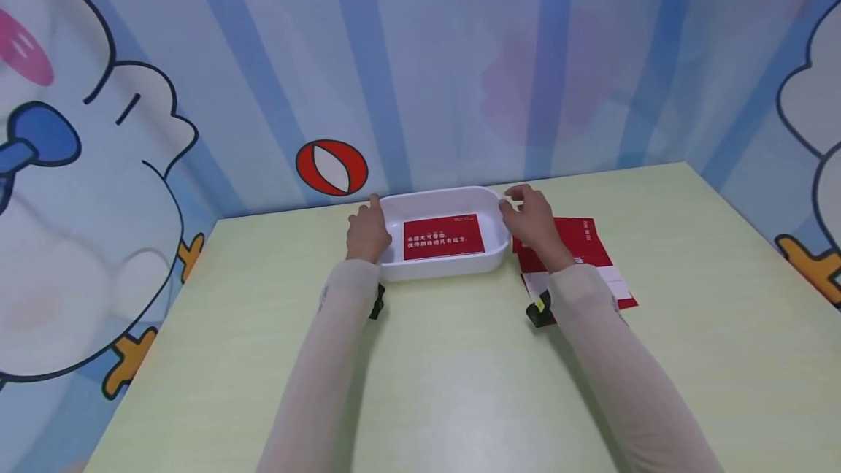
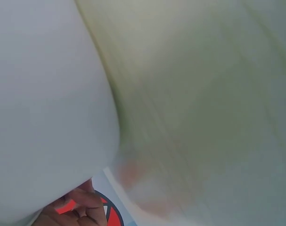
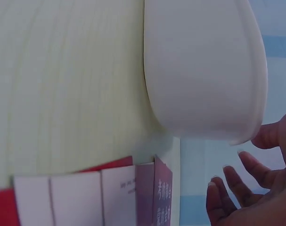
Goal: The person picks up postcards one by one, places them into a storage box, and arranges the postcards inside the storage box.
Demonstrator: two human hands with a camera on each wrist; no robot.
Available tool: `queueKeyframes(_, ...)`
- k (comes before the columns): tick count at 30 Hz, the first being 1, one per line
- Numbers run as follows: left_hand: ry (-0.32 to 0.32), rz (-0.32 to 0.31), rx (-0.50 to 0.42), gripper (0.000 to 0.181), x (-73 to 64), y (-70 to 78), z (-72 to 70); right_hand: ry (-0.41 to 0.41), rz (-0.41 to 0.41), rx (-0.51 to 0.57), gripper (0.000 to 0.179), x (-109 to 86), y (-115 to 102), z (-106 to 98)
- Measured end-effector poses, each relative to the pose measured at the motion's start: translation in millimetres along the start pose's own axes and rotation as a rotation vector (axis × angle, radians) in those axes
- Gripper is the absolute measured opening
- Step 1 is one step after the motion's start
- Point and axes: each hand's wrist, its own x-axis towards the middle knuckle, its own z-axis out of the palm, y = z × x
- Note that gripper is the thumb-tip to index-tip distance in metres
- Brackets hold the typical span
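A white plastic tray (image 1: 440, 268) with rounded corners stands near the back edge of the table. A red card (image 1: 443, 237) with white writing lies flat inside it. My left hand (image 1: 368, 233) holds the tray's left end; in the left wrist view its bent fingers (image 2: 86, 207) show beside the tray wall (image 2: 53, 94). At the right end, my right hand (image 1: 534, 223) has its thumb right at the tray's rim. In the right wrist view the other fingers (image 3: 239, 183) are spread loosely, away from the tray (image 3: 204, 70).
Several red and white cards (image 1: 588, 239) lie overlapping on the table, partly beneath my right forearm. The pale table (image 1: 447, 385) ends at a wall (image 1: 453, 79) with blue stripes and cartoon figures, close behind the tray.
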Motion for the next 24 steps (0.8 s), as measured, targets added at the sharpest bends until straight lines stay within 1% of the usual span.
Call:
queueKeyframes(4,0.001,0.001,0.000,0.078,1.9,0.2,3.9,-0.008,0.031,-0.021,0.052,-4.6,7,-5)
queueKeyframes(8,0.004,0.004,-0.001,0.077,3.6,-1.2,4.2,-0.002,0.061,-0.027,0.052,-7.2,11,-10)
queueKeyframes(13,0.023,0.010,-0.012,0.079,4.9,-3.8,1.3,0.013,0.056,-0.031,0.053,-6.7,15,-14)
queueKeyframes(16,0.024,0.004,-0.027,0.081,4.3,-4.7,0.9,0.022,0.059,-0.058,0.055,-6.4,17,-16)
queueKeyframes(24,0.010,0.016,-0.033,0.078,2.7,-1.7,3.5,0.050,0.127,-0.150,0.061,-11.2,26,-28)
